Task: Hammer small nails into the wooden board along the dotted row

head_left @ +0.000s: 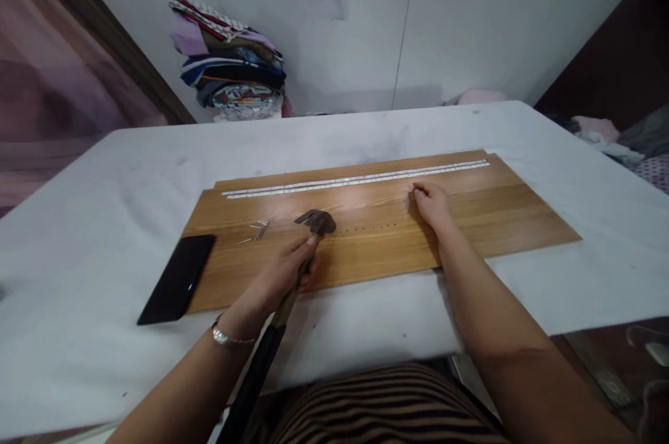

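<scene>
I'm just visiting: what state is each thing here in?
Hammer: held
Left hand: closed around hammer
Right hand: fingers bent, contents unclear
Board: lying flat
Nails: loose on board
White strips: flat, side by side
Tablet: screen dark, overlapping board
Clothes: folded, stacked
Paper sign: stuck up

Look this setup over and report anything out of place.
The nails look untidy: they lie loose on the board, left of the hammer head, pointing different ways, with one apart from the cluster. Behind, the clothes pile is uneven. I see nothing spilled or broken.
</scene>
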Demonstrator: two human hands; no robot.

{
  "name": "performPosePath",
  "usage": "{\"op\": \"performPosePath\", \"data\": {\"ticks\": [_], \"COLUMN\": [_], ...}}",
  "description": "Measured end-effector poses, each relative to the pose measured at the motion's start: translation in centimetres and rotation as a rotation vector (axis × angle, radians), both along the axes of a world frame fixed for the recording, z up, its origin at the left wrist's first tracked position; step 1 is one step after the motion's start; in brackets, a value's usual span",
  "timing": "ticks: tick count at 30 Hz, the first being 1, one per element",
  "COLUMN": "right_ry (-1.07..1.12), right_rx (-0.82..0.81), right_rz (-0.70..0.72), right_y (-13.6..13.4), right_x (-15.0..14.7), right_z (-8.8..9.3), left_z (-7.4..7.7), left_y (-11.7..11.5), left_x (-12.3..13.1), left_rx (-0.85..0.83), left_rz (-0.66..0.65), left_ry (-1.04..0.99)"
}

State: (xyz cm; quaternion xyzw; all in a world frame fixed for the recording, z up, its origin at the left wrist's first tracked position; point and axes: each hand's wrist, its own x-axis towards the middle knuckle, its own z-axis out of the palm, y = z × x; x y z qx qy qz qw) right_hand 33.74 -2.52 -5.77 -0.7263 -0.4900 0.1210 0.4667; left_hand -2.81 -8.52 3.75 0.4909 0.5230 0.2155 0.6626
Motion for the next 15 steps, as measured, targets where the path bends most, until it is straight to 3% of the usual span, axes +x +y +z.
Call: {"op": "performPosePath", "data": {"ticks": [15], "right_ry": [0.229], "right_rx": [0.098], "right_rz": [-0.101], "right_y": [-0.57], "right_x": [-0.91], "right_z": [0.77], "left_z": [0.75], "left_y": [0.25], "left_x": [-0.51], "left_rx": [-0.012], "left_rz": [0.01], "left_ry": [0.07]}}
